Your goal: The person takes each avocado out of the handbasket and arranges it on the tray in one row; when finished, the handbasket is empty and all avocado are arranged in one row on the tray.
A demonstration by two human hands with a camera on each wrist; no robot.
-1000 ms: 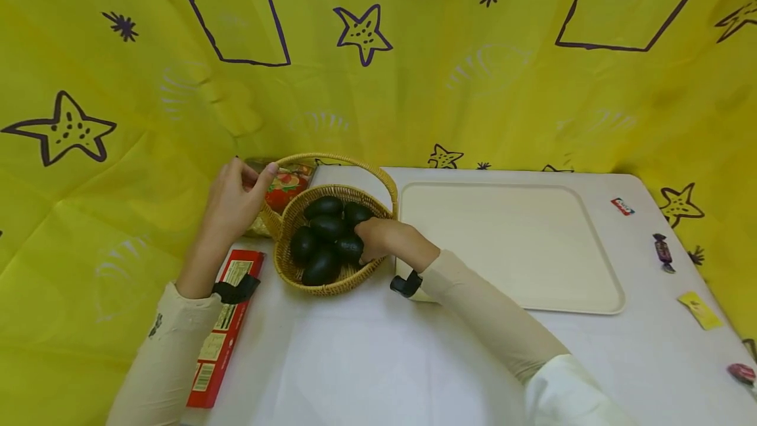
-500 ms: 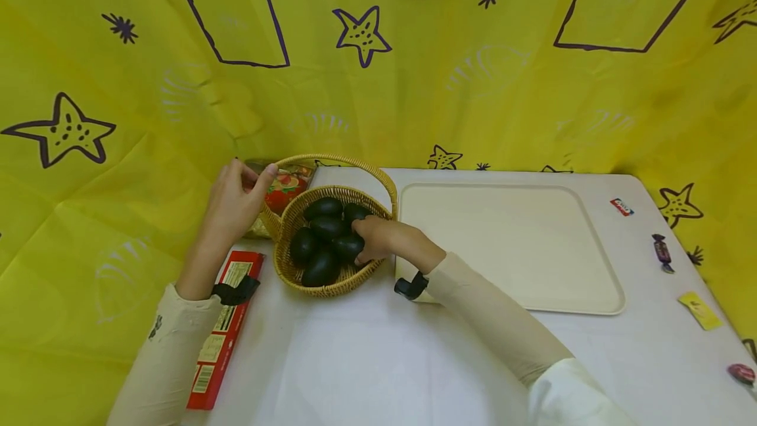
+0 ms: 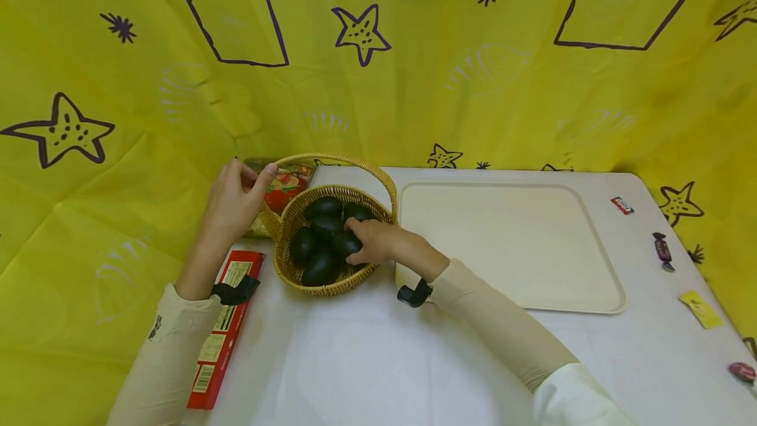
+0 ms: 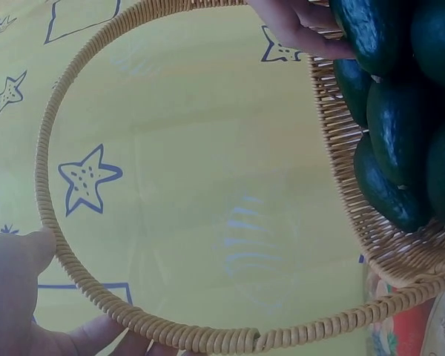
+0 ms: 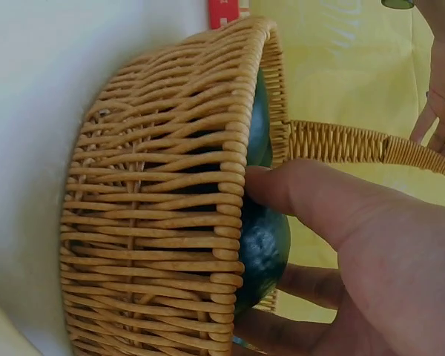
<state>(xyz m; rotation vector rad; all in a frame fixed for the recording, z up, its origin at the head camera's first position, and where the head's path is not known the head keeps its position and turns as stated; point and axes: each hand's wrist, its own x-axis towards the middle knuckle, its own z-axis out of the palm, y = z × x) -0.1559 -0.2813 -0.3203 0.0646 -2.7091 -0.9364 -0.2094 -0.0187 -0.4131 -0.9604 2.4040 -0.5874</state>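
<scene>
A yellow cloth point(image 3: 426, 84) printed with dark-outlined starfish hangs behind a white surface point(image 3: 343, 360). Toward the right of this surface lies a flat cream tray point(image 3: 503, 245). Just left of the tray stands a woven basket point(image 3: 322, 290) with a tall arched handle point(image 3: 381, 175). A long red box point(image 3: 217, 355) lies to the basket's left, partly hidden by the left forearm, and a red and gold packet point(image 3: 286, 184) sits behind the basket's left side. The person's left hand point(image 3: 233, 199) has its thumb and fingers curled round the handle's left part. The right hand point(image 3: 381, 242) reaches in over the basket's right rim, fingers parted just enough to grip one avocado point(image 5: 265, 245) between them and the thumb. This fruit lies inside the basket among other dark green avocados point(image 3: 321, 268). Four small wrapped sweets point(image 3: 663, 252) lie spaced out near the surface's right edge.
</scene>
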